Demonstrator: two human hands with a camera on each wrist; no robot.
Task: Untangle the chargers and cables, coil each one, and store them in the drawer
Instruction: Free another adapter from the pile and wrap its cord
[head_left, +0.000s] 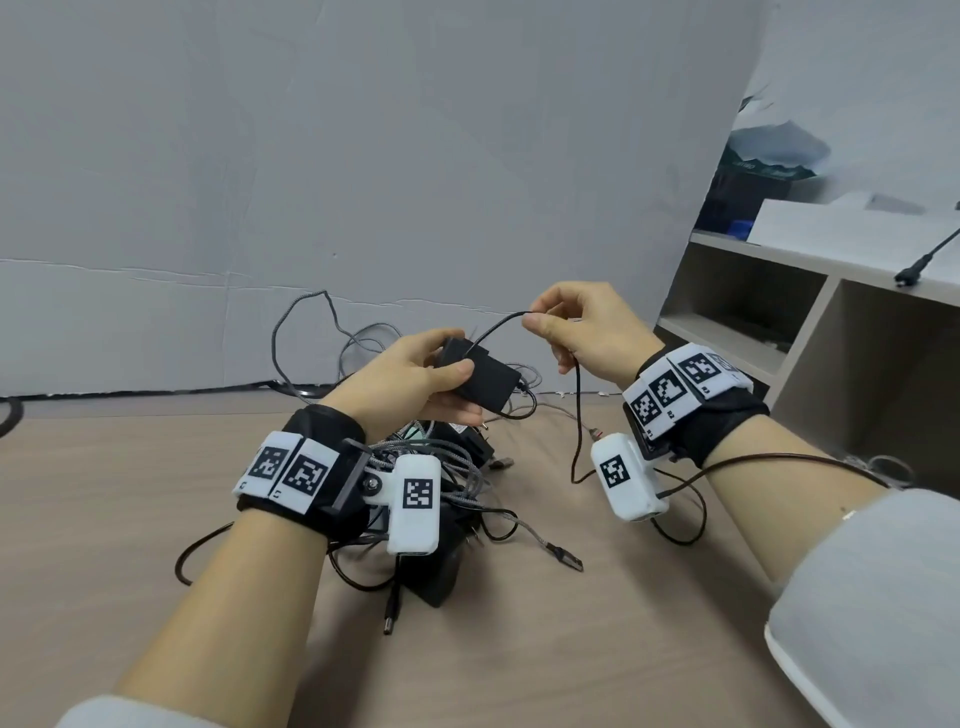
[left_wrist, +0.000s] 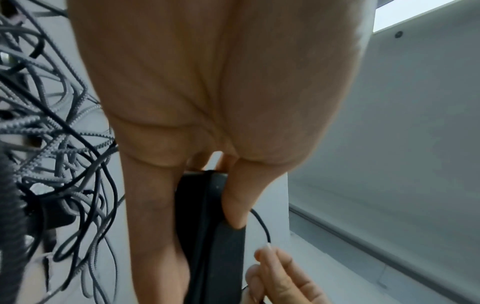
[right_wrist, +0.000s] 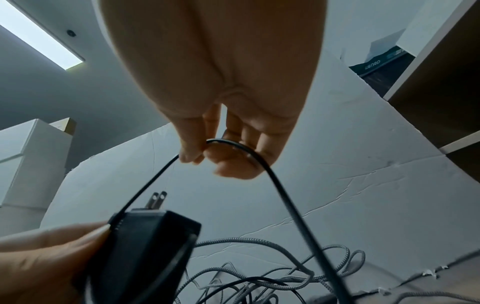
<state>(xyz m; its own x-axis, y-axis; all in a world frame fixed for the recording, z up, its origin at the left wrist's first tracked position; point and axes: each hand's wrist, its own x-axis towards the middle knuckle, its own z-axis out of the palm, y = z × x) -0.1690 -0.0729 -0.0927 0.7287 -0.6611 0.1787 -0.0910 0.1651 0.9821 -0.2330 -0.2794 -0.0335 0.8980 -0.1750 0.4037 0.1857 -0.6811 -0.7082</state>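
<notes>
Charger (head_left: 480, 376) gripped in L hand (head_left: 410, 382), R hand (head_left: 582, 327) pinching its cable (head_left: 498, 326).

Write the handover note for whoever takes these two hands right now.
Left hand: grips the black charger, lifted above the table.
Right hand: pinches that charger's thin black cable; the rest hangs to the table.
Tangle: grey braided cables and another black adapter, knotted together on the table beneath the left wrist.
Done: nothing visibly coiled or stored.
Left: free and coil this cable, then the others, then put all away. No drawer is identifiable in these views; open shelves stand to the right.
</notes>
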